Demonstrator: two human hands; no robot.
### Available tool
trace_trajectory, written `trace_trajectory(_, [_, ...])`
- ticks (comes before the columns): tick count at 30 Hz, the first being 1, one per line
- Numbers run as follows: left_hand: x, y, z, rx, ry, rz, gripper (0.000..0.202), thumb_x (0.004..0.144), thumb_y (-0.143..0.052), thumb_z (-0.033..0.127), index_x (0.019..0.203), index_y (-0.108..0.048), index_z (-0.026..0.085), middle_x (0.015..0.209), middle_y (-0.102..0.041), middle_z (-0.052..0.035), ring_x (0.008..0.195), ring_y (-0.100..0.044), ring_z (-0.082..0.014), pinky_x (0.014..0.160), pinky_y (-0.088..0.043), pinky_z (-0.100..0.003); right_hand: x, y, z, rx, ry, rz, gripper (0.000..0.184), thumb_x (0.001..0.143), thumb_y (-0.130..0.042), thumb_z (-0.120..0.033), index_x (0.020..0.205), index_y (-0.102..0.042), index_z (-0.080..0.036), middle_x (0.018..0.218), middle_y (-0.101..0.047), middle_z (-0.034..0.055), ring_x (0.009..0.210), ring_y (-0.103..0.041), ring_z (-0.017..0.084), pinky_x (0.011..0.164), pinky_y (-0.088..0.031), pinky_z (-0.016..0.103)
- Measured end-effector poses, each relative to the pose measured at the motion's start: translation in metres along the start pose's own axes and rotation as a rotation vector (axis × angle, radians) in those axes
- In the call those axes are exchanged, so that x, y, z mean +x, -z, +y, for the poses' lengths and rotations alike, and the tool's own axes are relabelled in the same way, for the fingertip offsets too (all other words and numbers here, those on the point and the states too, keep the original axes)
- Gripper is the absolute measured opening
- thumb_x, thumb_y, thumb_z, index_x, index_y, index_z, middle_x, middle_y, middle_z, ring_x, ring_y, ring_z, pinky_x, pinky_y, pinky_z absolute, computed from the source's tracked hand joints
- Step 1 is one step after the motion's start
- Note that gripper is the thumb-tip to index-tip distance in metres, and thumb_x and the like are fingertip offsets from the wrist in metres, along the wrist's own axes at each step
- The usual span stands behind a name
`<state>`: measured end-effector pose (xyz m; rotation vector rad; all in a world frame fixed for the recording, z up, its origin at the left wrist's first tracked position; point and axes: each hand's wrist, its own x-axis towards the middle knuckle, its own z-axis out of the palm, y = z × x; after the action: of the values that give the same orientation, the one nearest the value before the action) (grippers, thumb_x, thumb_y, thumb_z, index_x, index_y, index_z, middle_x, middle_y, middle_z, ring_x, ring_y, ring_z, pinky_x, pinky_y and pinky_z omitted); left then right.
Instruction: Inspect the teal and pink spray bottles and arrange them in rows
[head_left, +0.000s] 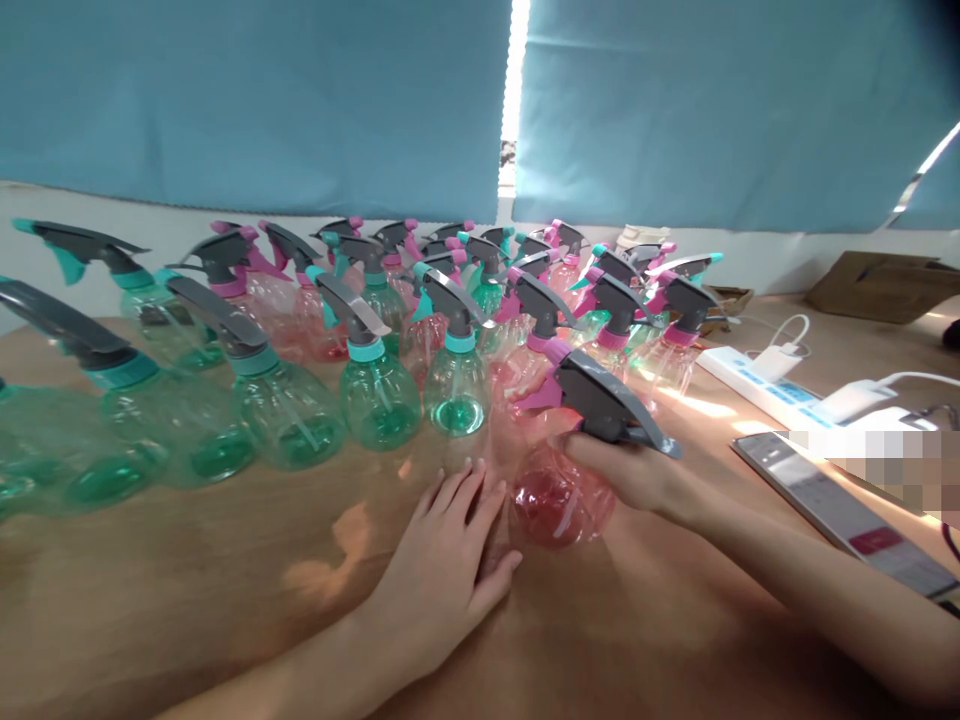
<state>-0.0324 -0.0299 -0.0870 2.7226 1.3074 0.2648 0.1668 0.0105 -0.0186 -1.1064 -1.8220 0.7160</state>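
My right hand (pixel 600 460) is wrapped round the neck of a pink spray bottle (pixel 559 500) with a grey and pink trigger head. The bottle leans slightly, its base at or just above the wooden table; I cannot tell which. Left of it, my left hand (pixel 457 550) lies flat on the table with fingers spread, holding nothing. Just beyond the hands stand a clear green spray bottle (pixel 457 385) with a turquoise collar and another green spray bottle (pixel 381 400). A further pink spray bottle (pixel 536 345) is partly hidden behind the held one.
Several more green and pink spray bottles crowd the table (pixel 225 600) toward the back and left. At the right lie a white power strip (pixel 761 385) with plugged-in chargers, a phone (pixel 847 520) and a brown cardboard piece (pixel 881 285). Blue blinds (pixel 255 100) hang behind.
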Motion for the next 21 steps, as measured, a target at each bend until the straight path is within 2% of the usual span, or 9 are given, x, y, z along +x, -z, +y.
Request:
trace_trajectory(5, [0.0001,-0.0008,0.0007,0.003,0.001,0.005,0.052,0.091,-0.055,0.035,0.137,-0.048,0.012,0.145,-0.045,-0.0172,0.134,-0.041,-0.0332,0.107,-0.036,-0.053,0.0,0.0006,0.0008,-0.001,-0.006,-0.005,0.022,0.066,-0.049,-0.018,0.057,-0.03,-0.023,0.054,-0.029,-0.0055,0.047,-0.027,0.01,0.038,-0.024,0.023])
trace_trajectory(9, [-0.0003,-0.0017,0.0001,-0.013,-0.003,0.024,0.051,0.091,-0.055,0.035,0.136,-0.048,0.013,0.146,-0.044,-0.0166,0.134,-0.04,-0.0334,0.107,-0.036,-0.053,-0.0001,0.0023,0.0026,-0.01,0.003,-0.018,0.02,0.066,-0.049,-0.016,0.059,-0.032,-0.023,0.057,-0.032,-0.0053,0.05,-0.028,0.01,0.042,-0.026,0.023])
trace_trajectory(15, [0.0005,0.0,0.0004,-0.005,-0.003,0.003,0.053,0.091,-0.056,0.035,0.137,-0.048,0.011,0.145,-0.045,-0.0179,0.134,-0.04,-0.0337,0.108,-0.036,-0.053,-0.0001,0.0012,0.0047,-0.001,0.037,0.013,0.019,0.065,-0.049,-0.012,0.061,-0.034,-0.024,0.055,-0.029,-0.0069,0.048,-0.026,0.01,0.042,-0.025,0.024])
trace_trajectory(18, [0.0006,-0.0011,0.0,-0.006,-0.006,0.013,0.053,0.091,-0.056,0.035,0.137,-0.047,0.012,0.145,-0.045,-0.0173,0.134,-0.04,-0.0333,0.108,-0.036,-0.053,-0.0003,-0.0011,0.0062,0.031,0.037,0.013,0.016,0.067,-0.05,-0.013,0.062,-0.038,-0.024,0.058,-0.037,-0.0057,0.051,-0.034,0.011,0.045,-0.033,0.025])
trace_trajectory(21, [0.0003,-0.0023,-0.0003,-0.009,-0.004,0.026,0.054,0.091,-0.056,0.035,0.138,-0.046,0.012,0.145,-0.045,-0.017,0.134,-0.04,-0.0333,0.107,-0.036,-0.053,0.0007,-0.0034,0.0026,0.085,0.059,0.024,0.012,0.068,-0.049,-0.015,0.064,-0.043,-0.024,0.06,-0.046,-0.0039,0.057,-0.047,0.015,0.055,-0.044,0.029])
